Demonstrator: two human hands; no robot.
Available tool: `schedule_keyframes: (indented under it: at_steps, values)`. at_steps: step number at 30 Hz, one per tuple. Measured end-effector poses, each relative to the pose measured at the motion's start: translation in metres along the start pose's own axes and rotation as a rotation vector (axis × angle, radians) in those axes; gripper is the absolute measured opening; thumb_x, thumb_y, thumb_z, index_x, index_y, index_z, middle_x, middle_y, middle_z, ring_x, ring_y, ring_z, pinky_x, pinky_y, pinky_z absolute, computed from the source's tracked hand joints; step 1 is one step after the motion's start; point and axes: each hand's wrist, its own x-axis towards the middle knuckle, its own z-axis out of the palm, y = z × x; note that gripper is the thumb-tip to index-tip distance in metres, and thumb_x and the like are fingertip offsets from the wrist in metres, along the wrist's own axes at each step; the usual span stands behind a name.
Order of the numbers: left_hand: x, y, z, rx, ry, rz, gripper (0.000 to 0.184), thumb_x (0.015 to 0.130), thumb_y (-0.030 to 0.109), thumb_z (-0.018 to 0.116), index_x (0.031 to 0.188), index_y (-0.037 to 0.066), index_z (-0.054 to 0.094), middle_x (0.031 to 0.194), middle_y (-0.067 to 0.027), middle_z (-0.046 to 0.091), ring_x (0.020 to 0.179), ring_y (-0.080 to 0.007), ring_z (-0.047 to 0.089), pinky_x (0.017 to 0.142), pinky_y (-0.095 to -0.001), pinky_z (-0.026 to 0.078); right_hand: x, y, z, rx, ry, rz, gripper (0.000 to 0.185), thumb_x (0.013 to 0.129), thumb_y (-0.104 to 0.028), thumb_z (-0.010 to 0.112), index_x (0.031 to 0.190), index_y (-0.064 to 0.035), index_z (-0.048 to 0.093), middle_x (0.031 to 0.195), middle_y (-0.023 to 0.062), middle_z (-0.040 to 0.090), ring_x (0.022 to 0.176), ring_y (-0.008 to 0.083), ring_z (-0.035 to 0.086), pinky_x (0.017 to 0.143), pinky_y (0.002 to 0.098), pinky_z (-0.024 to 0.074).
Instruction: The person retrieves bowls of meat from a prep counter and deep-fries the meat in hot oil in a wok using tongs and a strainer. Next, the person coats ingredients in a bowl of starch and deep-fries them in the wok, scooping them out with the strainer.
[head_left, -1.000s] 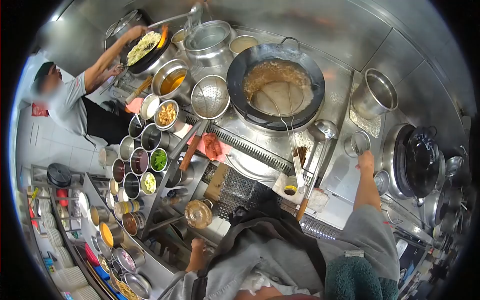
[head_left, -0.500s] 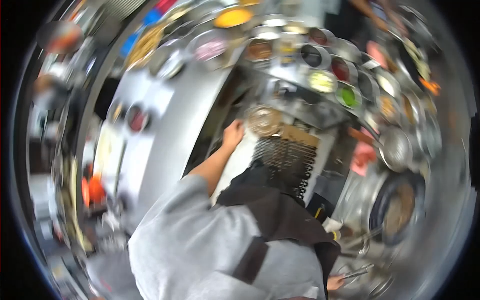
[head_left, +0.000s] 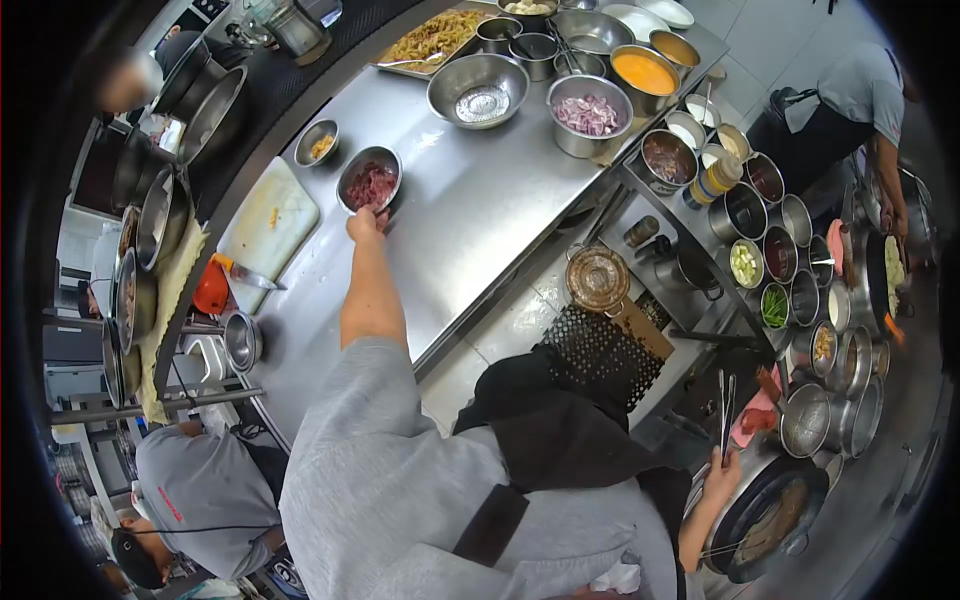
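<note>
My left hand (head_left: 368,224) is closed on the near rim of a small metal bowl (head_left: 349,208) on the steel counter. In that bowl lies dark red, raw-looking meat (head_left: 370,186). Just beyond is a smaller metal bowl (head_left: 312,137) with yellow-orange pieces. At the right, my right hand (head_left: 720,474) is closed around metal tongs (head_left: 727,405), which point upward. Below that hand sits a dark wok (head_left: 748,492) with brownish contents on the stove. A round metal strainer (head_left: 805,420) lies above the wok.
A cutting board (head_left: 290,215) and a knife (head_left: 255,277) lie left of my arm. Pots of ingredients, one with sliced onion (head_left: 588,116), line the back. A lidded pot (head_left: 597,279) is low by the mat. A co-worker (head_left: 205,490) bends at lower left; another person (head_left: 860,100) works upper right.
My left hand has gone from above the floor gap to the meat bowl on the counter. My right hand has risen beside the wok with the tongs. The view has turned and sharpened.
</note>
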Motion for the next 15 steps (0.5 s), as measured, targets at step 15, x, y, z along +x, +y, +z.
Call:
schedule_keyframes:
  at_steps: [15]
  values:
    - [-0.416,-0.148,0.127,0.572,-1.396,0.104,0.017,0.077,-0.003,0.058,0.071,0.004,0.043,0.066,-0.0045,0.049,0.047,-0.0114,0.052,0.042,-0.0246,0.046,0.04,-0.129,0.022,-0.091,-0.126,-0.525,0.023,0.081,-0.017,0.063,0.097,-0.0008,0.064,0.089,0.017,0.064,0.082,0.0361,0.062,0.072,0.0431,0.0487]
